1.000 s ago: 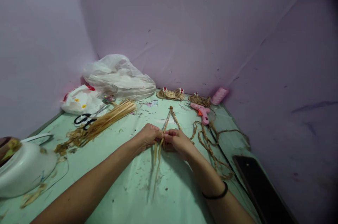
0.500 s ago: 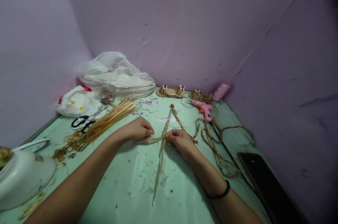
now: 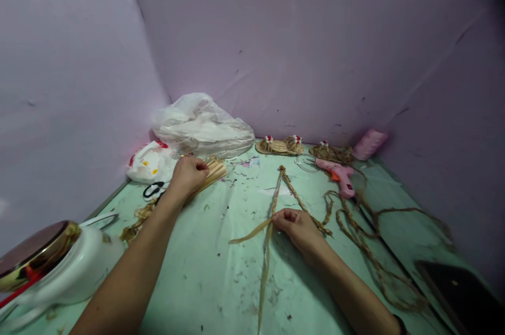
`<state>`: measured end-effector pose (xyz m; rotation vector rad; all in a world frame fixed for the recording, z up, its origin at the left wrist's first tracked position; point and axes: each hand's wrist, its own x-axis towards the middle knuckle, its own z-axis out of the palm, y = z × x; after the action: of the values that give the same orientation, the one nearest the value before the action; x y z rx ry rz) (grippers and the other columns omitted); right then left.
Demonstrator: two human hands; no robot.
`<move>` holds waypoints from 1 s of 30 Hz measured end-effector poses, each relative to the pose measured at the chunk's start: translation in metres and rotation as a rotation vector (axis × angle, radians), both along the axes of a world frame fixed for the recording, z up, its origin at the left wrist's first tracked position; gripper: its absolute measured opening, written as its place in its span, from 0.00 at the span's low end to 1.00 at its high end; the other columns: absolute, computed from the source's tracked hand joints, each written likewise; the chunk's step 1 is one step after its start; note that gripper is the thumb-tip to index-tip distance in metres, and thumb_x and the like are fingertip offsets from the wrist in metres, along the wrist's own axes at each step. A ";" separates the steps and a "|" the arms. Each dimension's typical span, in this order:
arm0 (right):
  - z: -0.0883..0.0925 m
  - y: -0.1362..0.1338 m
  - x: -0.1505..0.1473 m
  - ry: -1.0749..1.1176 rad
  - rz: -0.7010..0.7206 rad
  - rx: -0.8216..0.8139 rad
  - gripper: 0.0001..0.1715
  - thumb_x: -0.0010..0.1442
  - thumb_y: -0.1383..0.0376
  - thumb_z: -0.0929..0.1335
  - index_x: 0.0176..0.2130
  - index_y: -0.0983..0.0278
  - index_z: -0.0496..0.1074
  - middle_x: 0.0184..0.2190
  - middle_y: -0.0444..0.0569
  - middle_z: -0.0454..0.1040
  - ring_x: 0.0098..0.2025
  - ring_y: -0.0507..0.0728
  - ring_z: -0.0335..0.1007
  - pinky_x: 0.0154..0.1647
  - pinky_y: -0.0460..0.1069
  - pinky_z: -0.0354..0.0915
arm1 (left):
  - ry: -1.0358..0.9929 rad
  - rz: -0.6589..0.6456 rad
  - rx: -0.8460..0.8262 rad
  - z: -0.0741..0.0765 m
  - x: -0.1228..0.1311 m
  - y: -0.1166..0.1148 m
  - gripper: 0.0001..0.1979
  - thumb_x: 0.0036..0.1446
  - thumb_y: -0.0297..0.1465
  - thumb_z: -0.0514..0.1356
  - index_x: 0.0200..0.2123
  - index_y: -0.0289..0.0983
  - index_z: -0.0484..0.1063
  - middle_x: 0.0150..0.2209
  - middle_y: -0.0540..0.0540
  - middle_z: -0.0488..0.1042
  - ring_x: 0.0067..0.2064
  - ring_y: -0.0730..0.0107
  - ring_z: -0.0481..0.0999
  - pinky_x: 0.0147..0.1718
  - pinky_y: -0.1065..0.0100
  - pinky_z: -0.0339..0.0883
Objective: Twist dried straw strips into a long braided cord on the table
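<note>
Looks every inch a small handicraft workspace, home or workshop impossible to say! Tucked into a corner, with lilac walls (image 3: 252, 35) rising behind the pink glue gun (image 3: 344, 176), and under that glue gun, a speckled green tabletop (image 3: 201, 272). Just behind the gun now, woven straw pieces (image 3: 279, 147) with red-and-white trim, plus a pink spool (image 3: 369, 144). Left of the gun, braided straw (image 3: 297, 196); farther left, a straw bundle (image 3: 215, 171) and black-handled scissors (image 3: 158, 184).

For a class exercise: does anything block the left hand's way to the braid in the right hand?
Nothing visible. The left hand is at the straw bundle; table surface runs from there to the braid in the right hand.
</note>
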<state>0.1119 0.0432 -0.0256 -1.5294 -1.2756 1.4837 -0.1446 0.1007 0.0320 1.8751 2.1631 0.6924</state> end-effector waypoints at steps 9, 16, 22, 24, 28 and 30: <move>-0.003 0.003 0.001 -0.002 -0.009 0.021 0.09 0.38 0.63 0.65 0.17 0.66 0.63 0.13 0.40 0.57 0.15 0.45 0.46 0.16 0.44 0.42 | 0.232 0.051 -0.071 -0.013 0.007 0.004 0.13 0.43 0.30 0.52 0.28 0.36 0.74 0.28 0.44 0.74 0.30 0.66 0.69 0.26 0.71 0.54; 0.002 0.001 0.000 0.011 -0.013 -0.010 0.09 0.39 0.63 0.65 0.17 0.66 0.63 0.12 0.40 0.57 0.15 0.45 0.44 0.16 0.44 0.40 | 0.239 0.088 -0.092 -0.007 0.007 0.000 0.11 0.43 0.30 0.51 0.25 0.35 0.73 0.26 0.43 0.73 0.29 0.67 0.67 0.24 0.71 0.51; 0.004 0.000 -0.001 0.017 -0.007 -0.029 0.07 0.39 0.64 0.66 0.17 0.66 0.63 0.11 0.38 0.56 0.14 0.45 0.42 0.15 0.44 0.39 | 0.157 0.028 0.051 0.025 0.016 -0.014 0.11 0.43 0.30 0.50 0.25 0.34 0.71 0.24 0.48 0.70 0.27 0.70 0.65 0.24 0.73 0.51; 0.004 0.000 -0.001 0.032 -0.008 -0.034 0.07 0.40 0.64 0.65 0.17 0.66 0.63 0.11 0.38 0.56 0.14 0.45 0.42 0.15 0.44 0.40 | 0.028 -0.096 -0.053 0.033 0.026 -0.020 0.10 0.42 0.31 0.51 0.23 0.34 0.70 0.20 0.50 0.68 0.25 0.72 0.63 0.24 0.73 0.51; 0.005 0.000 -0.001 0.047 -0.020 -0.044 0.07 0.40 0.65 0.65 0.17 0.66 0.62 0.10 0.37 0.55 0.14 0.44 0.42 0.16 0.44 0.41 | -0.133 -0.432 -0.348 0.026 0.054 -0.032 0.07 0.38 0.29 0.53 0.19 0.34 0.69 0.17 0.51 0.65 0.22 0.75 0.61 0.21 0.74 0.50; 0.005 0.000 -0.001 0.063 -0.029 -0.037 0.06 0.39 0.66 0.65 0.17 0.66 0.62 0.11 0.37 0.55 0.14 0.44 0.42 0.16 0.43 0.41 | -0.104 -0.525 -0.430 0.015 0.068 -0.036 0.06 0.37 0.28 0.53 0.18 0.35 0.70 0.17 0.51 0.66 0.21 0.75 0.61 0.20 0.74 0.49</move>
<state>0.1111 0.0436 -0.0205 -1.5061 -1.1911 1.5334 -0.0764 0.0644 0.0467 1.9735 1.4944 0.1932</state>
